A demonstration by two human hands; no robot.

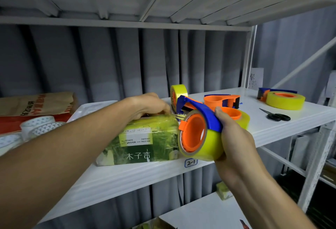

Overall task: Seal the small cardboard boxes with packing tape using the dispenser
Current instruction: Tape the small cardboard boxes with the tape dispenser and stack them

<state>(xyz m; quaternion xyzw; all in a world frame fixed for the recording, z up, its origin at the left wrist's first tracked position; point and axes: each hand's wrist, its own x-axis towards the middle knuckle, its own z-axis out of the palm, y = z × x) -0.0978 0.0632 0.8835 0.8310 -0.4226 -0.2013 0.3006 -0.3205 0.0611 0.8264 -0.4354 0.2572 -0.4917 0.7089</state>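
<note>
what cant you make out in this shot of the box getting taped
- Head view: left hand fingertips on the green box top are hidden behind its knuckles.
- Tape strip between box and tape dispenser is clear and glary; where it ends is unclear.
- Box's far side is hidden by its own body.
- Right hand palm is hidden behind the dispenser.
- Small print on the box label is too tiny to read.

Both arms reach forward. The left hand lies palm down, fingers curled at their tips; the right hand has its fingers wrapped in a firm grip.
</note>
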